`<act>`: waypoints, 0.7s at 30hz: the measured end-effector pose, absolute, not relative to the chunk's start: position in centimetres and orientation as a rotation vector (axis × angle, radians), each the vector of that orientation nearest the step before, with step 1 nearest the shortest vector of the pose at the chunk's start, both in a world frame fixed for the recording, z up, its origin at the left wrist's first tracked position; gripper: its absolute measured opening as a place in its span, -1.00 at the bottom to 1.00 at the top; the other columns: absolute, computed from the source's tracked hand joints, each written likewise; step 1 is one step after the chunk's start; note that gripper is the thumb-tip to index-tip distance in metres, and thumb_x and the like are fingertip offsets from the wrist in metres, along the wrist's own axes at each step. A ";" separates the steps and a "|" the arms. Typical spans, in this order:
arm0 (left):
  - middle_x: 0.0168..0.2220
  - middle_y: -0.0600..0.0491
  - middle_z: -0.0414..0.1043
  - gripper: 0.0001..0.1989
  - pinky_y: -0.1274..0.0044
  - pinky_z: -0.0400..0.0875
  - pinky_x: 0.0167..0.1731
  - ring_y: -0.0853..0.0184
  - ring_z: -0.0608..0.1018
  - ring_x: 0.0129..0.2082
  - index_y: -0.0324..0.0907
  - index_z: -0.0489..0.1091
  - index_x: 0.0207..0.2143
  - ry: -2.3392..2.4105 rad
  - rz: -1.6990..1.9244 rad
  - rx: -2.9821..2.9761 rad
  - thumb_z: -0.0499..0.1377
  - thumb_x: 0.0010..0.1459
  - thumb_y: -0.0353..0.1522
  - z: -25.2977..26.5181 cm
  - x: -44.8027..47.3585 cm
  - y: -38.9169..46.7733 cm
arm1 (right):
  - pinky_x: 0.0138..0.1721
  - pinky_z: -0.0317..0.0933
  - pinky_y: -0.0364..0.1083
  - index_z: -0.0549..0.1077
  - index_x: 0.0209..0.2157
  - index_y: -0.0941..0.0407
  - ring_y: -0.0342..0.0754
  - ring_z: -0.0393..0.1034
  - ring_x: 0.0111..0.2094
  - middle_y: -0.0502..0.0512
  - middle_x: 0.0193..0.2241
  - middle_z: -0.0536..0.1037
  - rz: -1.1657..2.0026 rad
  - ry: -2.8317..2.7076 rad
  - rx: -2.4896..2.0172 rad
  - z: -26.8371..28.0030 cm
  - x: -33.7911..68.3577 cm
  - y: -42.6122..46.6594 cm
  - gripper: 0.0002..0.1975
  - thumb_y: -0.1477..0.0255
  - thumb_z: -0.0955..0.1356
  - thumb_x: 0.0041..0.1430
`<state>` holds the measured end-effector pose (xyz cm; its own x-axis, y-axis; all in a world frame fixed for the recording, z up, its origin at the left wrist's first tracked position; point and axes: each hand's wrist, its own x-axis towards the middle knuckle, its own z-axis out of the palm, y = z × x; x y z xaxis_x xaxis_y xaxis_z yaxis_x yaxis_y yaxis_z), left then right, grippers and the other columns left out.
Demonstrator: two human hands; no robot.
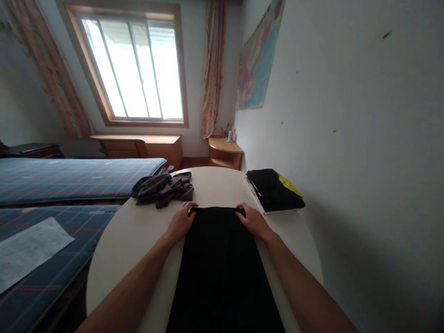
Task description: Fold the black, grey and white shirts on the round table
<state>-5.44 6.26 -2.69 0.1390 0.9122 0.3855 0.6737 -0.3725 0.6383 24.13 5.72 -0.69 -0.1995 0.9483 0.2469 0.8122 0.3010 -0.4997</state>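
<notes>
A black garment (pixel 222 268) lies spread lengthwise over the round white table (pixel 114 263), its near end running out of the picture at the bottom. Its exact kind I cannot tell. My left hand (pixel 182 219) pinches the far left corner of the straight upper edge. At the far right corner, my right hand (pixel 252 220) pinches the same edge, so the edge is stretched between both hands. Beyond my left hand sits a crumpled dark grey cloth (pixel 163 187). Past my right hand is a folded black and yellow garment (pixel 274 188) on a white tray or sheet.
Two beds with blue plaid mattresses (pixel 79 178) stand to the left, one bearing a paper sheet (pixel 33 249). A white wall (pixel 364 162) runs along the right. Behind the table are a wooden desk (pixel 163 145) under the window and a corner shelf (pixel 225 147).
</notes>
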 end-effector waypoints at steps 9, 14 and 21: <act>0.23 -0.06 0.28 -0.67 0.22 0.23 0.25 0.10 0.33 0.23 -0.09 0.41 0.06 1.501 1.094 2.474 0.13 0.24 -0.35 -1.9 -3.6 4.0 | 0.17 0.18 -0.01 0.45 -0.03 0.12 0.00 0.34 0.09 0.20 0.05 0.42 0.213 -2.040 -1.410 -1.6 23.8 6.3 -0.72 0.54 0.29 0.23; 0.37 0.04 0.11 -0.50 0.12 0.03 0.33 0.02 0.10 0.38 0.02 0.27 0.26 1.356 0.639 2.658 0.11 0.29 -0.19 -2.5 -2.1 2.7 | 0.24 0.08 0.12 0.48 0.03 0.07 0.10 0.25 0.18 0.21 0.17 0.38 0.046 -2.140 -1.442 -0.2 22.4 4.1 -0.69 0.35 0.30 0.30; 0.41 0.07 0.01 -0.49 0.06 -0.10 0.34 0.01 -0.03 0.42 0.07 0.16 0.33 1.481 0.439 2.604 -0.01 0.36 -0.13 -3.1 -1.9 3.3 | 0.36 -0.26 0.22 0.10 0.38 0.06 0.16 -0.21 0.42 0.17 0.40 0.03 0.354 -2.503 -1.525 -1.1 19.4 1.8 -0.31 0.00 0.12 0.36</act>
